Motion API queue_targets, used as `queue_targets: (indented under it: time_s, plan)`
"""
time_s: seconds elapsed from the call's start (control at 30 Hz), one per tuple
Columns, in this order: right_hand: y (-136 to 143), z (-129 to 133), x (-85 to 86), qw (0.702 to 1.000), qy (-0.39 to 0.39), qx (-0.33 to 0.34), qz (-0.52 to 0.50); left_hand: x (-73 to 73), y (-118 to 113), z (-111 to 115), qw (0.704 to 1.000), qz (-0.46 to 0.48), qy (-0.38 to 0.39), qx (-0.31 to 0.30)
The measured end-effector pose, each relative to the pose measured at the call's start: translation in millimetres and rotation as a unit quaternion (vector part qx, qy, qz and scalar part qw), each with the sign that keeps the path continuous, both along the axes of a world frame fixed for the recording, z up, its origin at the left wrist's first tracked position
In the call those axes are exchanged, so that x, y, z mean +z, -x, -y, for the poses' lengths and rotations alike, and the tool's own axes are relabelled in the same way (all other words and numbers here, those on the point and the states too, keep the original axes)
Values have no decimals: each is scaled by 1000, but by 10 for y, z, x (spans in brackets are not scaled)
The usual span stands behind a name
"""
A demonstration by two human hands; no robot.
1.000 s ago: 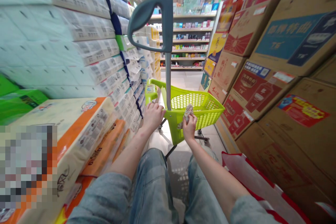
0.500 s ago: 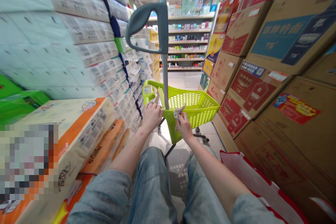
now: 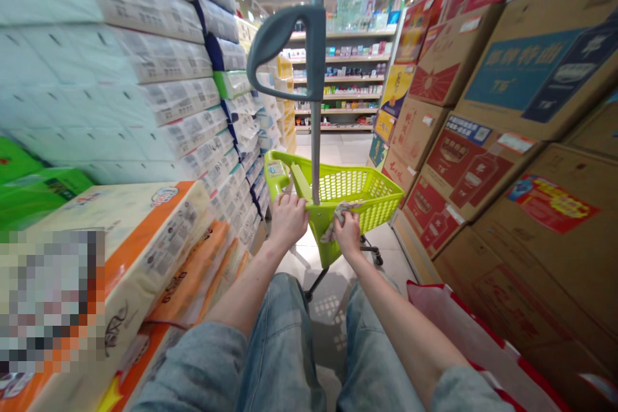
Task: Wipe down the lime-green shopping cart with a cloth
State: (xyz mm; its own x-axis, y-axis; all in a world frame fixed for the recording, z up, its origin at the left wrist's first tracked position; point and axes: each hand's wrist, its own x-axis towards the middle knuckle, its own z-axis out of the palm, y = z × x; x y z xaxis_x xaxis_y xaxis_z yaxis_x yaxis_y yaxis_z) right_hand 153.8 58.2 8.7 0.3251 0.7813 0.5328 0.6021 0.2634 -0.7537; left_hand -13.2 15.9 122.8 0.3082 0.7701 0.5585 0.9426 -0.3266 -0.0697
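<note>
A lime-green basket cart [image 3: 381,190] stands on its wheels in front of me, with a grey pole [image 3: 316,148] and a looped grey handle [image 3: 317,51] rising from its near end. My left hand [image 3: 288,219] is closed over the near left rim of the basket, left of the pole. In my right hand [image 3: 348,233] is a crumpled greyish cloth [image 3: 340,211], pressed against the basket's near outer side, just right of the pole. My right fingers are bunched on the cloth.
Stacked white tissue packs [image 3: 168,64] wall the left side, with orange-and-cream packs [image 3: 188,206] nearer. Cardboard cartons [image 3: 512,187] are piled on the right, above a red-edged white bag [image 3: 463,315]. Shelves of small goods [image 3: 347,78] stand at the aisle's end.
The pole and handle have shifted right in view, the cart's near end with them. My left hand moved slightly right with the rim. My right hand and the cloth moved a little right along the side.
</note>
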Motion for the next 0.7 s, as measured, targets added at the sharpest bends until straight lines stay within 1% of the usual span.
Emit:
queue_targets:
  time_s: [0.1,0.17,0.4,0.47,0.57,0.63,0.7]
  plan:
    - [162,97,50,999,-12,31,-31,4,10,-13,1000,-1,-1,1]
    - [219,139,79,998,-16,49,-44,9,27,-15,1000,-2,-2,1]
    - [264,185,239,994,-30,81,-69,15,62,4,1000,-10,-3,1]
    - [283,190,254,993,-31,90,-73,12,62,-1,1000,-10,-5,3]
    - [319,209,166,993,-23,103,-52,4,65,-29,1000,-5,-5,2]
    - [343,232,30,992,-24,120,-25,-3,69,-53,1000,0,-5,3]
    - [361,260,-143,989,-24,144,4,-8,73,-75,1000,3,-4,4]
